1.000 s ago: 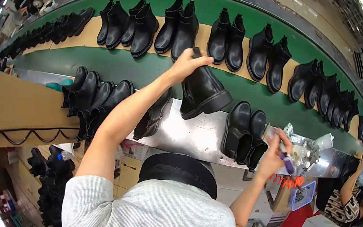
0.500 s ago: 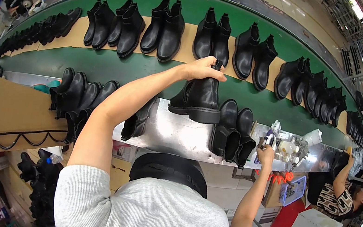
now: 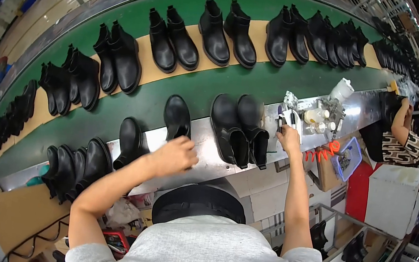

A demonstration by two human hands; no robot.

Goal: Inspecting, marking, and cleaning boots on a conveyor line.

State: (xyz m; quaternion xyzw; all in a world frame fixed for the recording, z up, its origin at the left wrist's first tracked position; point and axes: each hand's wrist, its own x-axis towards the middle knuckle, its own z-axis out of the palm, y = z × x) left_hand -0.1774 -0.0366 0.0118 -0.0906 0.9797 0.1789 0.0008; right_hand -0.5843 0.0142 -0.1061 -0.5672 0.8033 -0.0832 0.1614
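My left hand (image 3: 175,156) is curled closed over the shaft of a black ankle boot (image 3: 176,115). The boot rests with its toe pointing away, and the hand hides the top of its shaft. A second black boot (image 3: 130,138) lies just left of it, partly behind my forearm. My right hand (image 3: 289,138) is closed around a small dark-handled tool (image 3: 279,123), beside a white holder; its kind is unclear. Between my hands, a pair of black boots (image 3: 231,132) lies with toes on the green surface and shafts over the metal ledge.
Pairs of black boots (image 3: 120,58) line a brown paper strip on the green bench (image 3: 217,80). Bottles (image 3: 316,115) stand right of my right hand, above an orange coiled hose (image 3: 325,151) and a purple basket (image 3: 349,158). A co-worker (image 3: 409,134) is at the far right.
My left hand has lowered the boot from mid-air onto the bench edge. The view has turned and shifted to the right. My right hand still grips the dark tool.
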